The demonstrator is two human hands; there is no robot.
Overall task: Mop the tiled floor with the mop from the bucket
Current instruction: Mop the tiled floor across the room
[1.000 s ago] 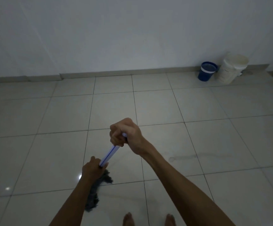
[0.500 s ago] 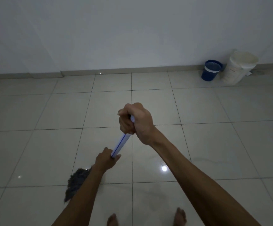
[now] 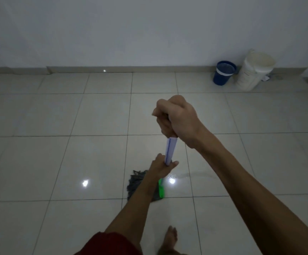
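On the tiled floor (image 3: 39,162), both hands (image 3: 159,167) (image 3: 176,118) grip the seemingly damp mop (image 3: 170,150).

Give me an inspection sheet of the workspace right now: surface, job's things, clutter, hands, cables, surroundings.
Surface: tiled floor glossy, with light reflections and a wet streak right of the mop head.
Job's things: mop handle held in both hands; grey mop head with green clamp on the floor; blue bucket and white bucket side by side at the wall.
Clutter: small bits beside the white bucket, too small to tell.
Hands: right hand grips the handle's top; left hand grips it lower down.
Cables: nothing seen.
Surroundings: plain wall, skirting, a bare foot.
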